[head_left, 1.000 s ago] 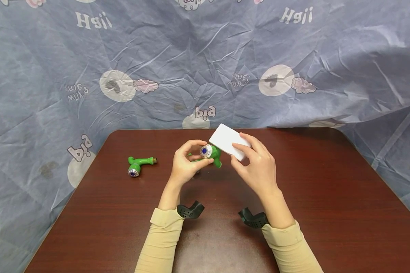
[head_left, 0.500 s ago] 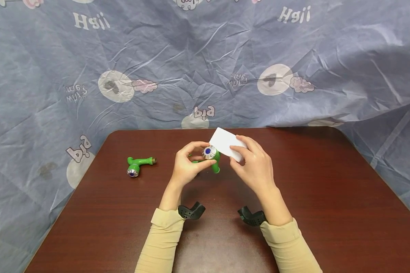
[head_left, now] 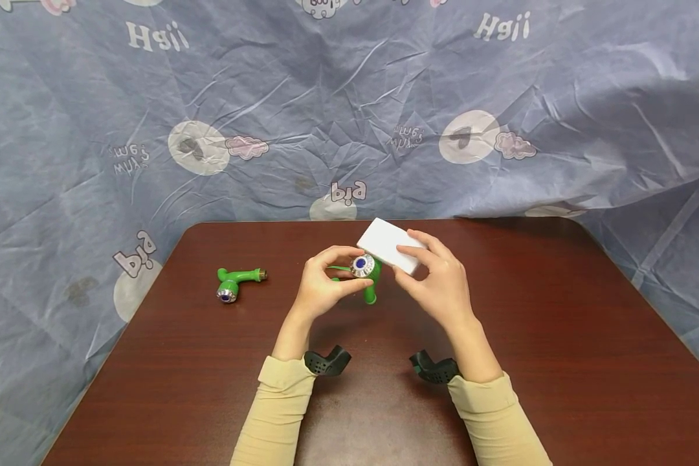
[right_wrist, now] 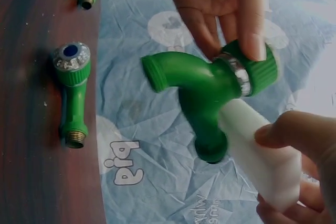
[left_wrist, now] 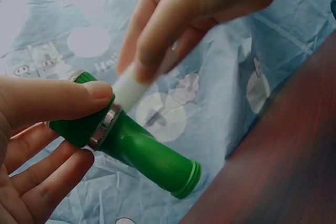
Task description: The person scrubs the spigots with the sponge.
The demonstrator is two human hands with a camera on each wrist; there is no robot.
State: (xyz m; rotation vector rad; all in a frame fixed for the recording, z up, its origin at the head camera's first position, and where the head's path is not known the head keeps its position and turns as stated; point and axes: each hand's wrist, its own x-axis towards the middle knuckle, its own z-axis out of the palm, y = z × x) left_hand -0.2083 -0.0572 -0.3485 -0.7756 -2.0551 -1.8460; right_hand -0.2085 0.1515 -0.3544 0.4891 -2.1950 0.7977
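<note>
A green tap [head_left: 370, 292] with a silver-and-blue knob end is held above the table by my left hand [head_left: 320, 285]. Thumb and fingers grip its ribbed green knob [right_wrist: 261, 74], as the right wrist view shows. My right hand [head_left: 443, 281] pinches a white sponge block [head_left: 384, 243] between thumb and fingers. One end of that block touches the tap's body [right_wrist: 205, 85] just below the silver collar [left_wrist: 105, 127]. The spout [left_wrist: 163, 163] points away from the left hand.
Another green tap [head_left: 239, 276] lies on the brown table [head_left: 530, 310] to the left. A further tap [right_wrist: 73, 93] lies behind my left hand, mostly hidden in the head view. A blue printed cloth [head_left: 349, 97] hangs behind the table's far edge.
The held tap has turned in my left hand, its spout swinging downward. The white sponge block dipped toward the left and then came back right, staying against the tap.
</note>
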